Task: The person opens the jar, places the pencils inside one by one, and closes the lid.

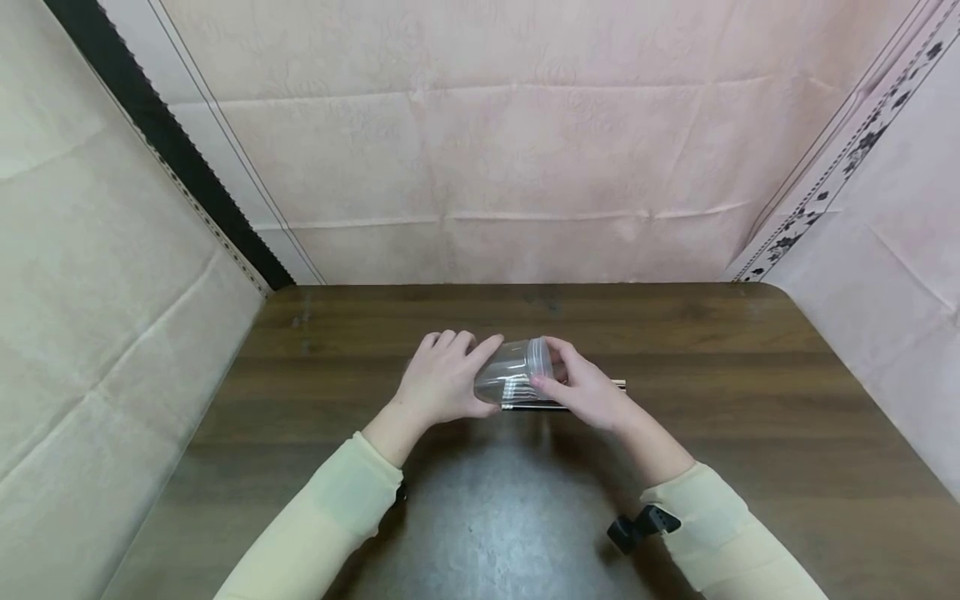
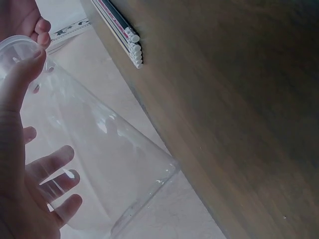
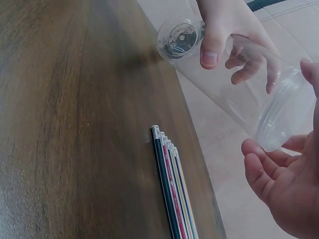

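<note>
Between the two hands, in the head view, lies a clear plastic jar (image 1: 501,371) on its side above the table, its lid (image 1: 538,357) toward the right. My left hand (image 1: 442,382) grips the jar's body; in the right wrist view the thumb and fingers of that left hand (image 3: 239,35) wrap round it. My right hand (image 1: 592,392) holds the lid end with thumb and fingers, and the right wrist view puts its fingertips at the ridged lid (image 3: 285,117). Through the wall of the jar (image 2: 114,149), no contents show in the left wrist view.
Several pencils (image 3: 172,184) with white eraser ends lie side by side on the wooden table (image 1: 315,467), just under the jar. Pale cloth (image 1: 480,150) hangs behind the table's far edge and along both sides. A black wrist device (image 1: 643,527) sits at the right sleeve.
</note>
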Demonstrator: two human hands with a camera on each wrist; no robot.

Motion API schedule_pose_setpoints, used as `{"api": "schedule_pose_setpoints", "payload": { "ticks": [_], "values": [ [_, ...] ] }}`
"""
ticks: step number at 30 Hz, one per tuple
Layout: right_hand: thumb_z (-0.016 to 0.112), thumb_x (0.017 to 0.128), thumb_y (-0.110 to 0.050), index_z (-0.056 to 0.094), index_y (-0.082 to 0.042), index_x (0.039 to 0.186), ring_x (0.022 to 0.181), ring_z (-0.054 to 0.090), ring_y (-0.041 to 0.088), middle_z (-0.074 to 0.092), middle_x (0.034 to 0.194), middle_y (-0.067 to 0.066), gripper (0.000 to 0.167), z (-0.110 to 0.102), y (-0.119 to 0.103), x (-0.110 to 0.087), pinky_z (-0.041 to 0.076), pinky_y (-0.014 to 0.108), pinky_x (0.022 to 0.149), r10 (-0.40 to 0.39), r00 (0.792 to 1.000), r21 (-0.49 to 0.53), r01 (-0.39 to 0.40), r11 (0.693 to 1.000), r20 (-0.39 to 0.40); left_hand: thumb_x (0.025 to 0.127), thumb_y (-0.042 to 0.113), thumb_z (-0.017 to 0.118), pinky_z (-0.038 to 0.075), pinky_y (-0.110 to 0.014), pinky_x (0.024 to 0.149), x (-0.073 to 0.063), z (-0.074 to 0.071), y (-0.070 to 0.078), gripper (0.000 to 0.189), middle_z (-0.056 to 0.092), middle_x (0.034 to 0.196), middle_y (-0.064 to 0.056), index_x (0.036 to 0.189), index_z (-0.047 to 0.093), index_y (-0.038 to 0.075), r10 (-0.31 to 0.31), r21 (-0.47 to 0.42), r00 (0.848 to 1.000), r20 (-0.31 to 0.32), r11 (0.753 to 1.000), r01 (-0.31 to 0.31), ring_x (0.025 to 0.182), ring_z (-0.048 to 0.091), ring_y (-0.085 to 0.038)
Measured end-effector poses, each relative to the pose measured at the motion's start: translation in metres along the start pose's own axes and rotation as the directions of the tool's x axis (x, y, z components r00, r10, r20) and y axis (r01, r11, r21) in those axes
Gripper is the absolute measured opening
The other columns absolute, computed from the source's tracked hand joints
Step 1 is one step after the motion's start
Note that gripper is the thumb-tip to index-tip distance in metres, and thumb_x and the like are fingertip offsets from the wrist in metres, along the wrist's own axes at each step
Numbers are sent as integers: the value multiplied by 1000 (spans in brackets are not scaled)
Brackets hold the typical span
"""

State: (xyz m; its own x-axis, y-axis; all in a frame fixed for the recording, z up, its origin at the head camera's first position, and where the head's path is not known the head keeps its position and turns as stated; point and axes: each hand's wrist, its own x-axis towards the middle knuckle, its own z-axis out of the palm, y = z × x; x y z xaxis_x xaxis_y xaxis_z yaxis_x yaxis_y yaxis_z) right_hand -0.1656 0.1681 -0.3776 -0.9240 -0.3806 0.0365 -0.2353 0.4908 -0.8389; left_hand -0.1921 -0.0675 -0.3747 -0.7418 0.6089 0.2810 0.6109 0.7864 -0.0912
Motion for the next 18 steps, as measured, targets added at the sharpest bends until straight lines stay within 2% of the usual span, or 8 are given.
{"api": "schedule_pose_setpoints", "payload": {
  "ticks": [4,8,13,16,18],
  "values": [
    [65,89,-27,24,-3,143,99,57,24,48,125,18,72,0,1,0,46,36,83,-33,999,8,33,999,0,61,69,71,40,-42,85,-1,2,0,92,55,104,-5,137,41,26,18,-9,1000,-12,1000,-18,94,50,-23],
    [70,85,-17,26,-5,143,98,56,26,48,123,17,74,-2,2,1,47,38,82,-105,994,17,105,994,-8,60,70,70,41,-42,83,0,2,-1,92,55,102,-4,136,42,26,29,-6,999,-34,1000,-29,93,50,-23],
    [72,81,-12,26,-9,144,101,52,29,45,125,17,78,-5,4,0,45,48,86,-187,982,15,188,982,-4,59,70,70,41,-41,81,0,2,-2,92,55,99,-4,135,42,26,34,-16,998,-46,999,-35,90,50,-23],
    [73,80,-12,20,-13,148,109,48,33,37,133,16,86,-6,5,-1,42,52,90,-192,981,31,191,981,27,60,70,70,41,-41,80,0,2,-2,92,55,98,-4,135,43,25,27,-22,999,-39,999,-27,89,50,-24],
    [75,79,-14,11,-19,150,115,45,35,28,143,14,97,-6,5,-2,41,52,93,-158,986,53,156,986,46,60,71,69,41,-41,81,0,2,-2,92,55,98,-4,135,43,25,17,-19,999,-34,1000,-18,90,51,-24]
  ]
}}
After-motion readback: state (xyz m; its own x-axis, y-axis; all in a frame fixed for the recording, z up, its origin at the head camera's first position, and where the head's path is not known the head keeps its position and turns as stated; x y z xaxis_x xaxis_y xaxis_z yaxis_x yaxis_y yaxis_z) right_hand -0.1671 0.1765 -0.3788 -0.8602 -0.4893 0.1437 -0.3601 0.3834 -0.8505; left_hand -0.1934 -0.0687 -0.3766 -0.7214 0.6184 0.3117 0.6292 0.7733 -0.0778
